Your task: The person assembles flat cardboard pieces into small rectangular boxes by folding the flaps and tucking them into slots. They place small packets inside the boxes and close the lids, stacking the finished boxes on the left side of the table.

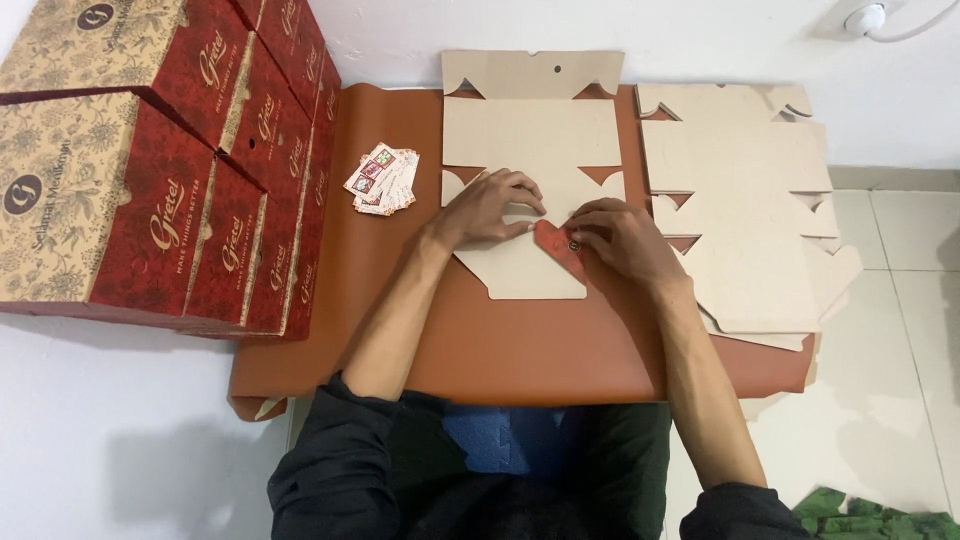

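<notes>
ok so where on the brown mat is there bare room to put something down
Free: the near strip of the brown mat between the forearms, and the patch between the small cards and the left hand. Crowded: the flat cardboard blank mid-mat, the blank stack right, red boxes left.

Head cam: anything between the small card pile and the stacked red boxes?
Nothing. In the head view only bare brown mat separates the card pile from the red boxes.

At our left stand stacked boxes (150,160), red and tan with floral print. Before us lies a flat tan box blank (530,140) with a red flap; more blanks (745,200) are piled right. Small red-white cards (383,180) lie between.
</notes>
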